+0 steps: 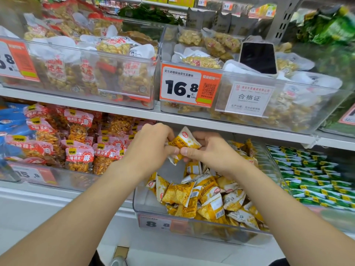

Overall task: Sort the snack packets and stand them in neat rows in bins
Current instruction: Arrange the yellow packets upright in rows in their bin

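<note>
A clear plastic bin point(141, 203) is pulled out from the lower shelf, with several small yellow-and-white snack packets point(203, 196) lying jumbled in it. Above its back half, my left hand point(151, 144) and my right hand point(209, 148) meet, each pinching a small bunch of the same yellow packets point(185, 142). One packet sticks up between the thumbs and another hangs below them. The back of the bin is hidden behind my hands.
Left of the bin stands a bin of red peanut packets point(76, 143); to the right, a bin of green packets point(315, 175) in rows. The shelf edge point(211, 124) runs just above my hands, carrying clear bins of peanut bags, a 16.8 price tag point(189, 86) and a phone point(258, 57).
</note>
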Motion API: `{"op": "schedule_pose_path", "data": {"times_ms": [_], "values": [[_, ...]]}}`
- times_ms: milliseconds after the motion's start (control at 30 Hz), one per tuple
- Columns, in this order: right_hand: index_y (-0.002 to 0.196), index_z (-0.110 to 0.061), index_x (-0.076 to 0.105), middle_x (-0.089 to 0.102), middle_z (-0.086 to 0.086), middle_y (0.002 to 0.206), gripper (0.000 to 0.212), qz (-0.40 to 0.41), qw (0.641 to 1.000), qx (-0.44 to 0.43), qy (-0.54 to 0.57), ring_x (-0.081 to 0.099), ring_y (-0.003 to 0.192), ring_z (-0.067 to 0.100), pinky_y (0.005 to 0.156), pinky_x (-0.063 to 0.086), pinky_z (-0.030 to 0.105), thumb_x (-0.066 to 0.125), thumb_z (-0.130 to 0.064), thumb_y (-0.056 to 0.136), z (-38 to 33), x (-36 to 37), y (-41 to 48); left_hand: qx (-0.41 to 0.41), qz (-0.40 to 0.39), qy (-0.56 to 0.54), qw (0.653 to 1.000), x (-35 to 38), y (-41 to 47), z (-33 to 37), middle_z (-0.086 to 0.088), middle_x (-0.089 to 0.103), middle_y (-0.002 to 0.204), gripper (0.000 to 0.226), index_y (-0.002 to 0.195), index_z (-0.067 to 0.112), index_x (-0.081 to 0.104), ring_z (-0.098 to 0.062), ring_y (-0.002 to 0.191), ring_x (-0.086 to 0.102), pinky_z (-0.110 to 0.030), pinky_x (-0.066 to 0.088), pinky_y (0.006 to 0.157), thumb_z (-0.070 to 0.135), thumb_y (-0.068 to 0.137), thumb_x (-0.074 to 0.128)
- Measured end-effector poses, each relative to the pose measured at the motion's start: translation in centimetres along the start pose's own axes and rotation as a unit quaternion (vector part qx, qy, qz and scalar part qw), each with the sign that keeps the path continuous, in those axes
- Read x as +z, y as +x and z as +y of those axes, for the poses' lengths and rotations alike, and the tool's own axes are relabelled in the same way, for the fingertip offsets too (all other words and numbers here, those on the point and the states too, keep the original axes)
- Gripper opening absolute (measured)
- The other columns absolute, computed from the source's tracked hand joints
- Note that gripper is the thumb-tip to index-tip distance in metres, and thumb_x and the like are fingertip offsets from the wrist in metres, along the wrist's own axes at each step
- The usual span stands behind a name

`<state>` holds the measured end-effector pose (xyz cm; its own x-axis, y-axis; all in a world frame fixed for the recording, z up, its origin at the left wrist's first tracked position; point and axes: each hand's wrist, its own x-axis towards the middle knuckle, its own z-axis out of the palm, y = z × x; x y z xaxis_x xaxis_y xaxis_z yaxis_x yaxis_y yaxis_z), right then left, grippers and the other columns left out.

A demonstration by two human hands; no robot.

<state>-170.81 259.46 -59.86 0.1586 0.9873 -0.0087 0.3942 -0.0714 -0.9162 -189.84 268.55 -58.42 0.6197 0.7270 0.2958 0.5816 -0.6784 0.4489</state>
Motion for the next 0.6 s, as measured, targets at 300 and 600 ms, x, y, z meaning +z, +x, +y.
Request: {"op": "schedule_pose_path", "data": {"times_ms": [300,600], "values": [[0.145,-0.021,0.059,0.056,0.011,0.141,0.056,0.023,0.927,0.024,-0.374,0.044,0.136,0.033,0.107,0.041,0.036,0.077,-0.033,0.093,1.4,4.2,5.3,-0.091,-0.07,0.137,0.984,0.3,-0.8,-1.5,-0.015,0.033,0.137,0.058,0.137,0.018,0.044,-0.044,0.124,0.038,-0.05,0.039,0.105,0.034,0.09,0.074],[0.101,-0.008,0.071,0.071,0.019,0.112,0.023,0.073,0.9,0.142,-0.405,0.07,0.11,0.037,0.074,0.049,0.03,0.079,-0.007,0.079,1.7,6.8,9.6,-0.112,-0.178,0.069,0.975,1.2,-0.2,-2.6,-0.018,0.032,0.14,0.054,0.14,0.019,0.034,-0.045,0.131,0.036,-0.054,0.04,0.11,0.015,0.094,0.061]]}}
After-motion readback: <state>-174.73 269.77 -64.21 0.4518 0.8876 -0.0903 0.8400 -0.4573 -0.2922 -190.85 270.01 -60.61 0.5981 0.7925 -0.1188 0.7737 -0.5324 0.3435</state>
